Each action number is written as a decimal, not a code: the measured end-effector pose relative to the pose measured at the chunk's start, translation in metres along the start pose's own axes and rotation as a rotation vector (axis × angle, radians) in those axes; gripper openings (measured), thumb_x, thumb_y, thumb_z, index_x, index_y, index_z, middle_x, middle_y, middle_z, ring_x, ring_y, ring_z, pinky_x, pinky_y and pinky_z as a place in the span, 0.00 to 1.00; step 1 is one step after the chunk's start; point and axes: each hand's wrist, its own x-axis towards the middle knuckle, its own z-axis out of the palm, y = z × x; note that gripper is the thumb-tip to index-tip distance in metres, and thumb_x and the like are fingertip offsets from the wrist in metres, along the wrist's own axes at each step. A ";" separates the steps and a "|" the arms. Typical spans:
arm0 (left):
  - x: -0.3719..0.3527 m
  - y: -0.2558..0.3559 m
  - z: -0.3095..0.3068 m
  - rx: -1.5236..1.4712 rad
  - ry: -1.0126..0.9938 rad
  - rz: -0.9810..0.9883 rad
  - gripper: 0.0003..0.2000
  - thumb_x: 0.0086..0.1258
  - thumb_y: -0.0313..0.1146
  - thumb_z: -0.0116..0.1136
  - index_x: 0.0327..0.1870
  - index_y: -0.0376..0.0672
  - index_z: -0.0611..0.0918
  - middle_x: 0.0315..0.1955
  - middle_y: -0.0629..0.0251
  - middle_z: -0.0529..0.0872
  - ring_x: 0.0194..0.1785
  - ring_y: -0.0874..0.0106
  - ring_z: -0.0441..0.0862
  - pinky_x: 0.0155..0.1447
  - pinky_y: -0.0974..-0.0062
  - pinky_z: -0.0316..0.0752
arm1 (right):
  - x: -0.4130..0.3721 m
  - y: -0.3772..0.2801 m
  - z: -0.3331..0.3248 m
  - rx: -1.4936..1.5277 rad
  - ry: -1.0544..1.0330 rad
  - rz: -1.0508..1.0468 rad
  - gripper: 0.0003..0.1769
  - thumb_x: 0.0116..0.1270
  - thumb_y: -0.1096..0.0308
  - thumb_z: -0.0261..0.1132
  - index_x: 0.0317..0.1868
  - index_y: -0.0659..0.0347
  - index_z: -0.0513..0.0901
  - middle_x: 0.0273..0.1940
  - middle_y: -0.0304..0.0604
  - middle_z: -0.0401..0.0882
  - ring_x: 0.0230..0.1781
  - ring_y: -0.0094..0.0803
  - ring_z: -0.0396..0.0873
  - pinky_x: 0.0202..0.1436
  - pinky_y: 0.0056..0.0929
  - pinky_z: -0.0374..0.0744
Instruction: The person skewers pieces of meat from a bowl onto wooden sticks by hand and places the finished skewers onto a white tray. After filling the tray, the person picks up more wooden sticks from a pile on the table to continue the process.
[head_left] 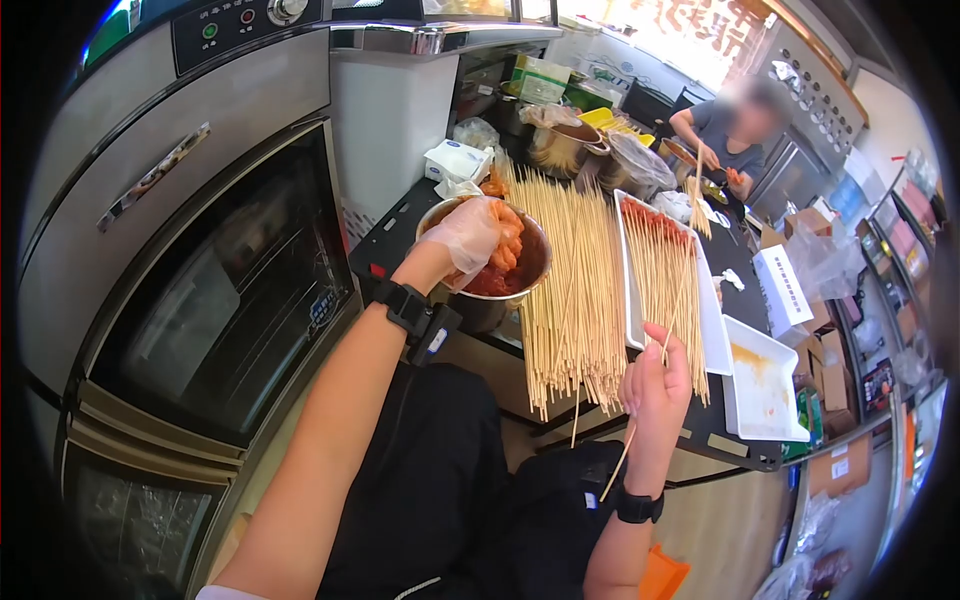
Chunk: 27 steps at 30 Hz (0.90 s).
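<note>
Oven: big steel unit (200, 280) fills the whole left side, dark glass door, shut.
Counter: black worktop (385, 240) runs away from the person, crowded from end to end.
Bare skewers: a thick heap of bamboo sticks (575, 300) lies down the middle of the counter, with its tips hanging over the near edge.
Long tray: white tray (712, 330) just right of the heap, loaded with skewers already carrying red pieces.
Small tray: second white tray (730, 400) at the near right corner, orange smears on its floor.
Co-worker: a person in a grey top (730, 130) is at the far end of the counter, sticks in hand.
Bowl: steel bowl (535, 270) sits left of the heap with red marinade inside.
Left hand: gloved in thin clear plastic, the left hand (478, 235) is right over the bowl, fingers curled closed around a clump.
Meat: orange-red marinated meat (505, 250) is bunched in those gloved fingers, and more lies in the bowl beneath.
Right hand: bare, the right hand (658, 385) is near the counter's front edge, below the long tray, fingers pinched tight.
Single skewer: one bare stick (615, 470) is clamped in that pinch, slanting down-left past the wrist, its upper end toward the long tray.
</note>
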 end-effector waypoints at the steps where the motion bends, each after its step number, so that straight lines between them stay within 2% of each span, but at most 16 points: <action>1: 0.001 -0.001 -0.001 0.002 0.010 0.019 0.05 0.65 0.28 0.51 0.33 0.36 0.77 0.27 0.60 0.82 0.24 0.72 0.80 0.31 0.75 0.76 | 0.000 0.001 0.001 0.084 -0.004 -0.016 0.13 0.72 0.67 0.48 0.52 0.64 0.69 0.17 0.30 0.61 0.14 0.12 0.56 0.17 0.13 0.55; 3: -0.001 0.000 -0.001 0.006 0.019 0.036 0.06 0.66 0.30 0.50 0.33 0.36 0.77 0.26 0.60 0.82 0.22 0.72 0.79 0.30 0.75 0.76 | -0.001 0.005 0.007 0.170 -0.008 -0.031 0.13 0.72 0.68 0.48 0.52 0.65 0.69 0.18 0.30 0.60 0.14 0.13 0.56 0.17 0.13 0.56; 5: -0.009 0.014 0.002 0.154 0.042 -0.141 0.08 0.66 0.32 0.51 0.30 0.37 0.77 0.25 0.64 0.81 0.31 0.74 0.80 0.34 0.78 0.74 | -0.002 0.009 0.016 0.176 0.041 -0.084 0.13 0.73 0.67 0.46 0.51 0.67 0.69 0.19 0.32 0.59 0.11 0.16 0.54 0.15 0.15 0.54; 6: -0.005 0.008 -0.001 0.156 0.043 -0.144 0.08 0.66 0.32 0.51 0.30 0.37 0.77 0.25 0.64 0.81 0.31 0.74 0.80 0.34 0.78 0.74 | -0.002 0.008 0.019 0.178 0.041 -0.082 0.13 0.73 0.67 0.46 0.51 0.67 0.69 0.19 0.32 0.59 0.11 0.16 0.54 0.15 0.15 0.54; 8: 0.007 -0.009 -0.011 1.290 -0.001 0.364 0.07 0.60 0.31 0.51 0.30 0.37 0.79 0.25 0.61 0.81 0.33 0.69 0.81 0.36 0.75 0.75 | -0.002 0.003 0.026 0.233 0.046 -0.037 0.13 0.72 0.69 0.47 0.51 0.67 0.68 0.18 0.31 0.59 0.14 0.15 0.56 0.17 0.15 0.58; 9: 0.001 0.000 -0.007 1.294 -0.005 0.360 0.07 0.60 0.31 0.51 0.30 0.37 0.79 0.25 0.61 0.81 0.33 0.69 0.81 0.36 0.75 0.75 | -0.001 0.002 0.028 0.234 0.037 -0.031 0.13 0.72 0.69 0.47 0.52 0.66 0.69 0.17 0.31 0.59 0.14 0.15 0.56 0.17 0.15 0.57; 11: -0.015 0.029 0.009 1.704 -0.407 0.083 0.09 0.55 0.28 0.49 0.32 0.38 0.81 0.30 0.57 0.82 0.37 0.62 0.81 0.42 0.71 0.75 | 0.001 -0.004 0.033 0.237 0.016 -0.030 0.14 0.73 0.68 0.46 0.54 0.66 0.68 0.17 0.31 0.59 0.13 0.14 0.55 0.16 0.14 0.56; 12: -0.013 0.018 0.009 1.704 -0.411 0.082 0.09 0.55 0.28 0.49 0.32 0.38 0.81 0.30 0.57 0.82 0.37 0.62 0.81 0.42 0.71 0.75 | 0.001 -0.007 0.035 0.237 -0.005 -0.032 0.16 0.73 0.66 0.45 0.56 0.65 0.67 0.17 0.30 0.58 0.13 0.14 0.54 0.16 0.14 0.55; 14: -0.004 -0.009 0.005 1.253 -0.057 -0.200 0.11 0.53 0.28 0.49 0.34 0.38 0.82 0.35 0.53 0.83 0.41 0.58 0.80 0.45 0.68 0.74 | 0.005 -0.013 0.038 0.267 -0.026 -0.035 0.18 0.74 0.64 0.44 0.58 0.65 0.66 0.17 0.30 0.57 0.12 0.14 0.53 0.16 0.14 0.54; 15: -0.005 -0.007 0.007 1.256 -0.045 -0.171 0.11 0.52 0.28 0.49 0.33 0.37 0.83 0.36 0.51 0.83 0.41 0.58 0.81 0.44 0.67 0.75 | 0.006 -0.015 0.040 0.296 -0.052 -0.040 0.20 0.75 0.63 0.43 0.60 0.65 0.65 0.17 0.30 0.57 0.12 0.13 0.52 0.15 0.14 0.53; 18: -0.009 0.006 0.013 1.277 -0.075 -0.285 0.10 0.52 0.28 0.49 0.30 0.36 0.83 0.33 0.50 0.83 0.40 0.58 0.81 0.42 0.68 0.75 | 0.008 -0.019 0.049 0.316 -0.035 -0.088 0.22 0.75 0.60 0.40 0.61 0.66 0.63 0.17 0.30 0.55 0.11 0.13 0.51 0.15 0.14 0.52; 22: -0.018 0.030 0.018 1.293 -0.107 -0.333 0.09 0.51 0.26 0.50 0.28 0.36 0.83 0.31 0.48 0.82 0.37 0.58 0.81 0.40 0.70 0.75 | 0.007 -0.014 0.051 0.293 0.004 -0.079 0.21 0.75 0.62 0.42 0.62 0.66 0.63 0.17 0.30 0.56 0.12 0.13 0.52 0.15 0.14 0.53; 24: -0.016 0.035 0.016 1.685 -0.375 -0.124 0.09 0.55 0.23 0.49 0.32 0.36 0.83 0.27 0.52 0.83 0.34 0.62 0.82 0.38 0.72 0.75 | 0.006 0.000 0.047 0.204 0.027 -0.047 0.22 0.74 0.65 0.44 0.64 0.65 0.61 0.18 0.30 0.57 0.12 0.13 0.52 0.15 0.15 0.53; 25: -0.013 0.025 0.012 1.691 -0.382 -0.127 0.09 0.55 0.23 0.49 0.32 0.36 0.83 0.27 0.52 0.83 0.34 0.62 0.82 0.38 0.72 0.75 | 0.004 -0.001 0.046 0.206 0.008 -0.038 0.22 0.73 0.68 0.44 0.65 0.65 0.60 0.20 0.31 0.58 0.13 0.14 0.53 0.16 0.15 0.54; 27: -0.010 0.009 0.003 0.232 0.018 -0.150 0.10 0.60 0.21 0.49 0.41 0.35 0.79 0.29 0.59 0.82 0.33 0.69 0.81 0.38 0.77 0.76 | -0.001 0.001 0.044 0.294 -0.001 -0.050 0.22 0.73 0.68 0.44 0.65 0.65 0.60 0.20 0.31 0.58 0.14 0.14 0.53 0.16 0.14 0.55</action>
